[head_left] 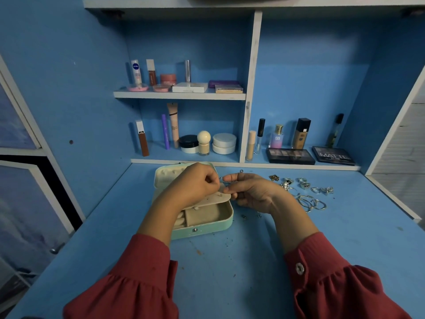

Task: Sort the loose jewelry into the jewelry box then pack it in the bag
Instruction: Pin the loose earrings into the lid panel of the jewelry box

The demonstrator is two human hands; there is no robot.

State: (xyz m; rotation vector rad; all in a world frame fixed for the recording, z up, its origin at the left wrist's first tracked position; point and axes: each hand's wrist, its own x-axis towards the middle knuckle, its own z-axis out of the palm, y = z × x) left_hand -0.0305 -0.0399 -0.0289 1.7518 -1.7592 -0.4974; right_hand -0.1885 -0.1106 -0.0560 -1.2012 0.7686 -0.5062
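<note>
Blue tabletop [230, 261]: painted wood, scuffed and speckled, with blue shelving rising along its far edge.
Jewelry box [207, 229]: mint green with a beige lining, lying open near the far edge of the tabletop, left of centre; its lid [165, 176] leans back toward the shelves, and a padded beige insert sits raised over the compartments.
Left hand [195, 183]: over the open box, fingers curled, thumb and forefinger pinching one end of a thin silver piece [222, 179].
Right hand [250, 192]: just right of the box, fingers curled, fingertips on the other end of the same silver piece; what kind of jewelry it is, I cannot tell.
Loose jewelry [305, 189]: silver rings, hoop earrings [310, 202] and a small gold piece [274, 177], scattered toward the far right of the tabletop, apart from the box.
Small bits [244, 217]: a few tiny pieces lie on the tabletop just right of the box.
Sleeves [138, 284]: dark red, gathered at the cuffs, reaching in from the near edge.
Shelves [179, 95]: lined with cosmetics, including bottles, tubes, jars and two eyeshadow palettes [291, 155].
</note>
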